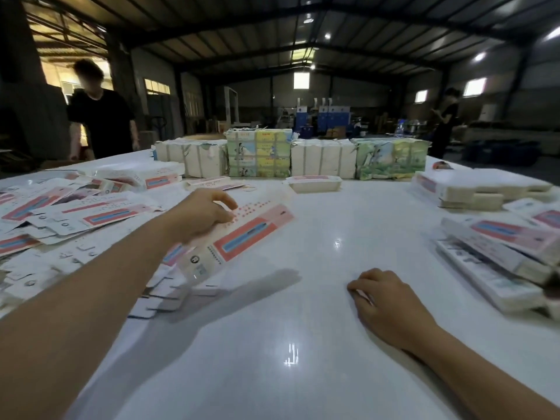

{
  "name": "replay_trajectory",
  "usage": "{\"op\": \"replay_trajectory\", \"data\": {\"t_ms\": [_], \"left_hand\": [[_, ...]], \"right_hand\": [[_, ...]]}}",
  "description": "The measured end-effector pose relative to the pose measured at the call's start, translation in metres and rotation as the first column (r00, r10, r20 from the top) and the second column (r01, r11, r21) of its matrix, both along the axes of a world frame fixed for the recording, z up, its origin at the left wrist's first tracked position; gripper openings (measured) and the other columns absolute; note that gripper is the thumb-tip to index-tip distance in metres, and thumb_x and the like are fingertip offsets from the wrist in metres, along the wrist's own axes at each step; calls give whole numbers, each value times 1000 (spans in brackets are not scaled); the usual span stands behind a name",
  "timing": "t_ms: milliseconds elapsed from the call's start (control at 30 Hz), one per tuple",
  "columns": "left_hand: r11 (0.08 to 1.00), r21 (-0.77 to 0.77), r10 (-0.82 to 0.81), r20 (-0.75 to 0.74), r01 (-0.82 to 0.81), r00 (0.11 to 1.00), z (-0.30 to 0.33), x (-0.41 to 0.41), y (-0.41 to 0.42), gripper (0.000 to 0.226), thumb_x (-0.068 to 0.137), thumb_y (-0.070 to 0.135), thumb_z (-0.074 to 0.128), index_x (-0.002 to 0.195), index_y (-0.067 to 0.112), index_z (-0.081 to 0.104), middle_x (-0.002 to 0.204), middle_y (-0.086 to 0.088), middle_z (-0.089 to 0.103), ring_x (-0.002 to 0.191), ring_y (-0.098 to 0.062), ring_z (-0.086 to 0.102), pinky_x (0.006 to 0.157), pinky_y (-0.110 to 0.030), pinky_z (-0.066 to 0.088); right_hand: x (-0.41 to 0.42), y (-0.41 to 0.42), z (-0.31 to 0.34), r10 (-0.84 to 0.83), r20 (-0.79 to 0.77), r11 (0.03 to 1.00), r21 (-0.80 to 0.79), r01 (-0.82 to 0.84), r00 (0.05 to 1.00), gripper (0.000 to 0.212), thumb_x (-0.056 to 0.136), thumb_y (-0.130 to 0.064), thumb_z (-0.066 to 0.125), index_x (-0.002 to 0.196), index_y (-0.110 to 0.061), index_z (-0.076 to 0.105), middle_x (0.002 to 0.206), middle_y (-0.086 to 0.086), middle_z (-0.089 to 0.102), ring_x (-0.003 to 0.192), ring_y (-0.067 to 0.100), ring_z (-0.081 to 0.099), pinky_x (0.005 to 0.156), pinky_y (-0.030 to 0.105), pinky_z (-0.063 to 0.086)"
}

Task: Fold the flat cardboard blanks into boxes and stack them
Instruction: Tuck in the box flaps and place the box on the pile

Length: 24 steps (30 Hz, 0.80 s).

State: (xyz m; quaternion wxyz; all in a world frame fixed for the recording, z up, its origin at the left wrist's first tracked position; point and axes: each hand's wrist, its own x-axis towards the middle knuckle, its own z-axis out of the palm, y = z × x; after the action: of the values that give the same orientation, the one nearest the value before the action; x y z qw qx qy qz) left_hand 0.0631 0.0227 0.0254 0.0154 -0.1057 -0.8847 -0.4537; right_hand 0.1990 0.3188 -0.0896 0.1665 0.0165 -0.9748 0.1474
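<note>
My left hand (200,215) grips a flat cardboard blank (242,234), white with a red and blue band and rows of red dots, and holds it tilted above the white table (288,313). A loose heap of the same flat blanks (69,216) covers the table's left side. My right hand (391,304) rests on the bare table near the front right, fingers curled under, holding nothing. Folded boxes (497,253) lie stacked at the right edge. One folded box (313,182) stands alone near the far middle.
Bundled packs of blanks (288,156) stand in a row along the table's far edge. Another stack of white blanks (472,189) sits at the far right. A person in black (100,116) stands at the far left corner, another (445,119) far right.
</note>
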Motion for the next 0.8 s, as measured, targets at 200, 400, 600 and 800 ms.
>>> {"op": "replay_trajectory", "data": {"t_ms": [200,400,600,800], "left_hand": [[912,-15,-403,164,410,901,-38,59,83,21,94,14,53,95,30,66,83,14,73,74,-11,71,54,-21,54],[921,-103,-378,3,376,926,-75,82,99,20,98,21,48,92,32,64,86,16,68,71,1,67,49,-12,48],[940,-240,-299,-247,241,922,-82,89,92,16,97,33,47,103,31,61,107,7,66,80,-12,64,64,-23,51],[768,-633,-444,-424,92,790,-95,104,123,102,68,77,55,148,26,17,138,3,39,118,-18,37,102,-37,34]], "right_hand": [[8,6,9,33,53,936,-351,-13,998,20,90,-15,60,107,-7,67,113,7,65,105,23,59,84,24,46],[24,24,33,111,123,-164,-976,141,986,32,96,-25,51,79,-9,72,81,12,67,77,33,64,47,30,53],[28,16,30,343,87,84,-995,61,935,22,96,-9,47,107,6,59,90,17,72,62,21,68,41,24,51],[27,16,26,350,-8,153,-986,-66,937,19,96,-5,47,108,4,59,86,15,72,64,22,66,49,26,53]]}}
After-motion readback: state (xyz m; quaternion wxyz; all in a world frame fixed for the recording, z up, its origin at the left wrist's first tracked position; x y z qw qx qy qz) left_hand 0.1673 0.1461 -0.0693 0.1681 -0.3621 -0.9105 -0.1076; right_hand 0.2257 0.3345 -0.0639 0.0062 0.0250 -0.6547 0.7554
